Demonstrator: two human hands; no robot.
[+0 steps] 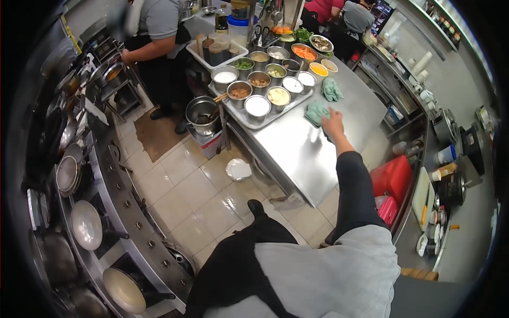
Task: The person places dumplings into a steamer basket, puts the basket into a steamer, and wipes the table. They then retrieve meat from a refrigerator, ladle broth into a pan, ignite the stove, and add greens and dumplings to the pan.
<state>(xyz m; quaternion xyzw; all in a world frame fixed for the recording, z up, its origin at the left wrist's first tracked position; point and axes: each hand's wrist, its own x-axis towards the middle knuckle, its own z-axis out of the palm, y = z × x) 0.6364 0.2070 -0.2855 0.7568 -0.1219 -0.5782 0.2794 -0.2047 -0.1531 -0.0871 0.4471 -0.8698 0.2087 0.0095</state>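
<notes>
My right hand (333, 125) reaches out over the steel table (297, 159), with the arm stretched forward in a dark sleeve. Its fingers are closed at the right edge of a crumpled green cloth (316, 112). A second green cloth (332, 90) lies bunched just beyond it. To the left of the hand, a metal tray (254, 126) carries several round steel containers, among them one of white contents (257, 106) and one of pale yellow pieces (278, 96). My left hand is out of view.
On the left runs a stove (124, 196) with pans, including a light wok (87, 224). Another person (159, 42) stands beyond the table's left side. A steel pot (203, 114) sits beside the table. A red container (392, 177) is at the right, under the counter.
</notes>
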